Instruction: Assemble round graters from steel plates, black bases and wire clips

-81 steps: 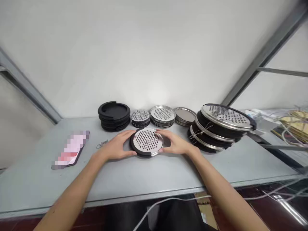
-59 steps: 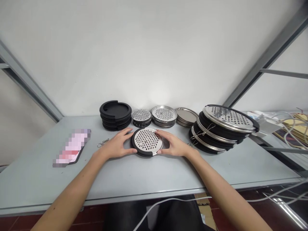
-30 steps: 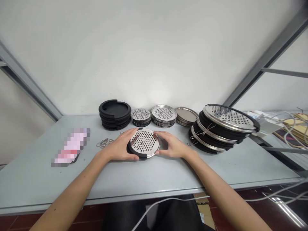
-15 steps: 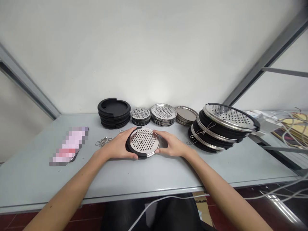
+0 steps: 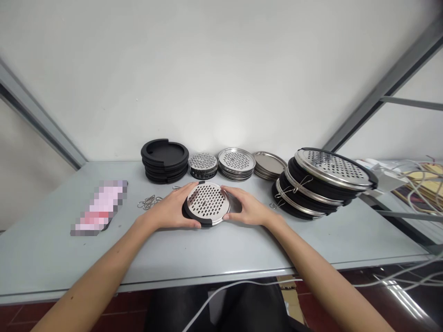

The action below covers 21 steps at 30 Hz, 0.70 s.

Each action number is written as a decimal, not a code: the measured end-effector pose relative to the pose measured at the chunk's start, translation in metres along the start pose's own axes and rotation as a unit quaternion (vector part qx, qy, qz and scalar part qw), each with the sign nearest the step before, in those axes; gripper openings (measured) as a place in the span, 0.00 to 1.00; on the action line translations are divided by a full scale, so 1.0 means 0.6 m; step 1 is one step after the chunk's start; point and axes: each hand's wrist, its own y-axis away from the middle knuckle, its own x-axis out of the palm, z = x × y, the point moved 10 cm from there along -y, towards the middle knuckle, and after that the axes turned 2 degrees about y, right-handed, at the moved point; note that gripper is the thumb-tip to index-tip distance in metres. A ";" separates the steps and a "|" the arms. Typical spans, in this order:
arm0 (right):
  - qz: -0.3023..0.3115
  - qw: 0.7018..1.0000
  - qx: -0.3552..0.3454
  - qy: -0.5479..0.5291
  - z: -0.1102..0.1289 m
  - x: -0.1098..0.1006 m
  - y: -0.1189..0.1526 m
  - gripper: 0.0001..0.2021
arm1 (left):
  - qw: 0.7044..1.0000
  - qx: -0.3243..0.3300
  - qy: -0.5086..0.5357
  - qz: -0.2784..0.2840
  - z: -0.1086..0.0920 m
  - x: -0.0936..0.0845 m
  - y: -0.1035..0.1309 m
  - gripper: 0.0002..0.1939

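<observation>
Holding the perforated disc [image 5: 208,201] at near centre, the left hand [image 5: 176,208] cupped its black rim [image 5: 199,221] and the right hand [image 5: 246,206] its metal edge [image 5: 218,222]; seating looked complete, finished-looking units [image 5: 320,184] stood right, and far black bases [image 5: 165,169] and metal plates [image 5: 236,161] stood apparently unfitted.
</observation>
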 end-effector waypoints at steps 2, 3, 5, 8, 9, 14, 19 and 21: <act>-0.001 1.000 -0.001 0.000 -0.001 0.001 0.000 0.47 | 1.000 0.001 -0.006 -0.002 0.001 0.000 0.000 0.60; 0.000 1.000 -0.005 -0.001 0.000 0.002 0.000 0.47 | 1.000 0.003 -0.008 -0.002 0.001 0.000 0.000 0.60; 0.002 1.000 -0.015 -0.007 0.002 0.003 0.000 0.46 | 1.000 0.010 -0.010 -0.006 0.000 0.000 0.000 0.60; -0.001 1.000 -0.021 -0.016 0.004 0.002 0.000 0.47 | 1.000 0.015 -0.013 -0.017 -0.001 -0.001 0.002 0.59; -0.006 1.000 -0.021 -0.016 0.005 0.000 0.000 0.47 | 1.000 0.014 -0.014 -0.021 -0.001 -0.001 0.002 0.59; -0.027 0.999 -0.025 0.001 0.010 -0.010 0.000 0.48 | 0.998 0.024 -0.031 -0.039 -0.007 -0.007 0.004 0.60; -0.046 0.998 -0.037 0.008 0.015 -0.020 0.002 0.45 | 0.996 0.037 -0.055 -0.057 -0.012 -0.012 0.006 0.58; -0.050 0.998 -0.039 0.010 0.016 -0.022 0.002 0.44 | 0.995 0.041 -0.063 -0.062 -0.012 -0.013 0.007 0.57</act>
